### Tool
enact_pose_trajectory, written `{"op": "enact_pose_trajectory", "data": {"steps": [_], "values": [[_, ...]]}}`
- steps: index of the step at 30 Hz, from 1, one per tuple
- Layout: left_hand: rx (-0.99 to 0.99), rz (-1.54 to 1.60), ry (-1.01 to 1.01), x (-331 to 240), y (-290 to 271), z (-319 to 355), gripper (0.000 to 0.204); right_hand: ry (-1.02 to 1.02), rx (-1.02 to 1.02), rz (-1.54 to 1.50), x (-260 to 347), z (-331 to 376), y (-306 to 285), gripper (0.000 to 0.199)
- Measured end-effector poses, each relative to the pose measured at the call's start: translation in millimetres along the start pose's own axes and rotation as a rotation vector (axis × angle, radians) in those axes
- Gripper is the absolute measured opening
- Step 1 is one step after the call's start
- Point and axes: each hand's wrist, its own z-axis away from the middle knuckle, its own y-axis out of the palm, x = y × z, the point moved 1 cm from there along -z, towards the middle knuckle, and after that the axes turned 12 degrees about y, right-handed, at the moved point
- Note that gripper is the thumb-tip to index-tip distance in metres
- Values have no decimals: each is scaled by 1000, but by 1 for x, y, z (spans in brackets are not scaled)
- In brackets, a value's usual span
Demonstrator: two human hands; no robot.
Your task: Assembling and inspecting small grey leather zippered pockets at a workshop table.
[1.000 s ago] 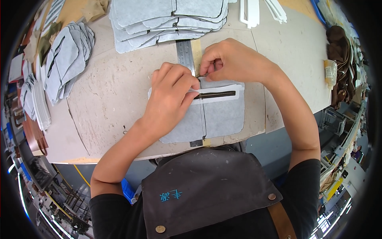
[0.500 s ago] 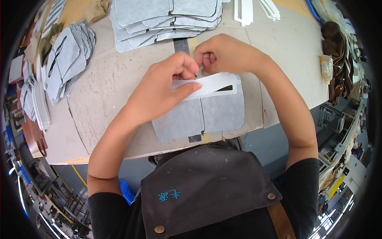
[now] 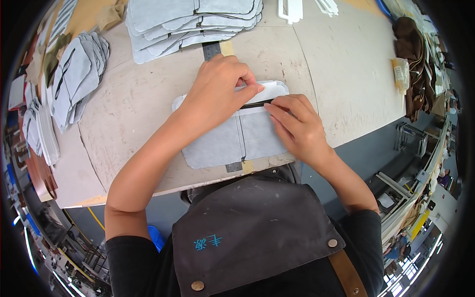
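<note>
A light grey fabric-like panel (image 3: 213,143) with rounded corners lies on the table in front of me, a seam line down its middle. Across its far part is a white slotted strip (image 3: 271,90), and a dark narrow slot (image 3: 255,104) shows along it. My left hand (image 3: 220,86) is over the far left of the panel, thumb and forefinger pinched at the strip's edge above the slot. From the right, my right hand (image 3: 299,123) rests its fingertips on the slot's near edge, fingers extended. The left hand hides part of the strip.
A stack of grey panels (image 3: 163,29) lies at the far side, and another pile (image 3: 81,74) at the left beside white strips (image 3: 48,131). A dark ruler (image 3: 211,50) runs under the panel. White frames (image 3: 291,12), a bottle (image 3: 401,74) and brown material (image 3: 410,44) lie right.
My right hand has come down from beyond the panel to its right side and touches the strip. The white strip, tilted up before, now lies flatter along the slot. My left hand has shifted slightly.
</note>
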Motion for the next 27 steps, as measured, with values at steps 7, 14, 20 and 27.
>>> {"op": "enact_pose_trajectory", "data": {"steps": [7, 14, 20, 27], "values": [[-60, -127, 56, 7, 11, -11, 28, -27, -38, 82, 1, 5, 8, 38], [-62, -142, 44, 12, 15, -14, 27, -7, -49, 48, -1, 7, 12, 38], [-64, -157, 59, 13, 15, -13, 27, 10, -28, 30, 1, 6, 10, 38], [-58, -186, 64, 13, 17, -13, 27, -14, -28, 84, -1, 5, 10, 40]]}}
